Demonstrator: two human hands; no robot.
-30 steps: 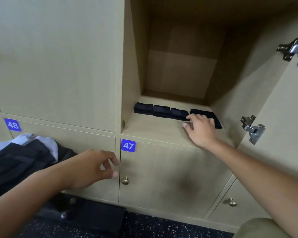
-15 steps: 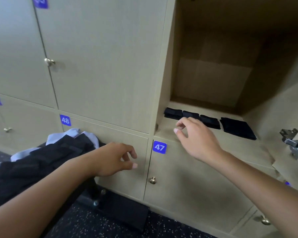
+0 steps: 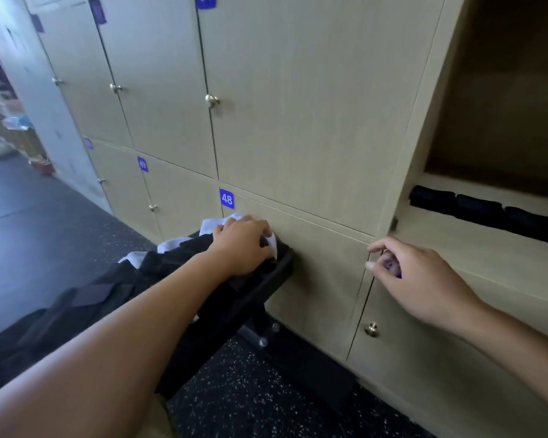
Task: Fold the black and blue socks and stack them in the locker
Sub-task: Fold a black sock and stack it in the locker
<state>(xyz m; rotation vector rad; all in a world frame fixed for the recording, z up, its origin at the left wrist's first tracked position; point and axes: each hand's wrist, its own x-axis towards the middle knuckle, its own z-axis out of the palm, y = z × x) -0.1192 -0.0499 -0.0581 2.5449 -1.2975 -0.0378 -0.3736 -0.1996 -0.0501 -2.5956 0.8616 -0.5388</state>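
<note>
Wall of pale wood-grain lockers (image 3: pixel 298 105), doors shut, brass knobs, blue number tags; tag 48 (image 3: pixel 227 199) legible. Open locker (image 3: pixel 475 248) at the right edge: on its shelf a row of folded dark socks (image 3: pixel 481 210), three bundles visible side by side, touching, none stacked on another. Black bench (image 3: pixel 234 298) below tag 48, on speckled floor, carrying a pile of black and white fabric (image 3: pixel 159 263); unfolded socks presumably among it, individual pieces not distinguishable. Left hand (image 3: pixel 242 245): fingers curled down into the pile's far end, gripping dark and white cloth. Right hand (image 3: pixel 415 279): in front of the lower locker doors, fingers loosely curled, holding nothing. Handling, judged: socks light, limp, non-fragile, clinging to neighbouring cloth; pinch a single sock near the cuff and lift it free before folding.
</note>
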